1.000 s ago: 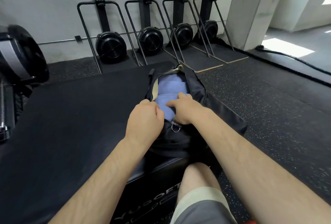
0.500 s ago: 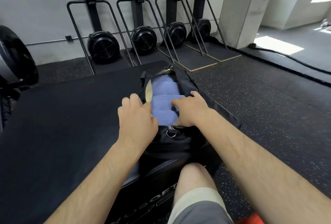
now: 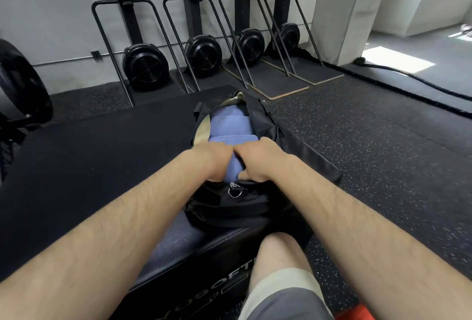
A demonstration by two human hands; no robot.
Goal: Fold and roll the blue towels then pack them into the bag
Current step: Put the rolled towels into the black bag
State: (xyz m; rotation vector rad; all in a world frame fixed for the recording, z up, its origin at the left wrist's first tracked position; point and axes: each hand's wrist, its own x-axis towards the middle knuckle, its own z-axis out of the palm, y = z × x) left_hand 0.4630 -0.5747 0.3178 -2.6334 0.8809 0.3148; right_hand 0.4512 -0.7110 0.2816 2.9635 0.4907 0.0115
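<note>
A black duffel bag (image 3: 265,125) lies unzipped on a black padded box in front of me. Blue rolled towels fill its opening. One towel (image 3: 229,124) sits at the far end, another (image 3: 233,166) at the near end. My left hand (image 3: 213,160) and my right hand (image 3: 259,162) meet knuckle to knuckle over the near towel. Fingers of both curl down round it inside the bag. My right thumb lies at its near side. A metal zip ring (image 3: 235,192) hangs just below my hands.
The padded box (image 3: 194,250) carries white lettering on its front. A black mat (image 3: 102,146) spreads to the left. Several black fan machines (image 3: 145,64) stand along the wall, a concrete pillar (image 3: 339,13) and a thick rope (image 3: 408,77) at the right. My knee (image 3: 278,250) is below the bag.
Both hands moved together over the near towel. The left came off the bag's left edge, and the right hand's fingers curled down from flat.
</note>
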